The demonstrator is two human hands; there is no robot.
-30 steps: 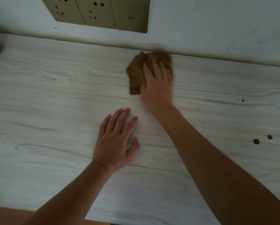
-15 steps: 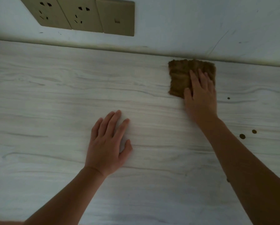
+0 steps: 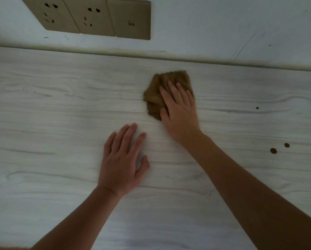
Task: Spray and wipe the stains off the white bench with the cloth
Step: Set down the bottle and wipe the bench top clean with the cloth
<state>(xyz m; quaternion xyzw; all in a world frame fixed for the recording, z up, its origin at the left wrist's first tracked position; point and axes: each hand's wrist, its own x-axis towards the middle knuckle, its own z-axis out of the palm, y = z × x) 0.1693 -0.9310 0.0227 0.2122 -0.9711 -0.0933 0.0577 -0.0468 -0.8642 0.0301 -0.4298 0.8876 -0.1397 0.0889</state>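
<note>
A crumpled brown cloth [image 3: 157, 95] lies on the white wood-grain bench [image 3: 52, 123], a little in front of the back wall. My right hand [image 3: 180, 112] presses flat on the cloth's right half, fingers spread toward the wall. My left hand [image 3: 123, 159] rests palm down on the bare bench, just near and left of the right hand, holding nothing. Two brown round stains [image 3: 273, 151] [image 3: 286, 145] sit on the bench to the right of my right forearm, and a smaller dark spot [image 3: 257, 108] lies farther back. No spray bottle is in view.
A white wall [image 3: 223, 24] rises behind the bench, with a grimy seam along the joint. A row of three gold socket plates [image 3: 97, 17] is mounted on the wall at upper left. Thin dark scratches mark the wall at right.
My right hand has slid the cloth back to the left and slightly toward me, and the cloth has bunched up. My left hand has stayed planted on the bench.
</note>
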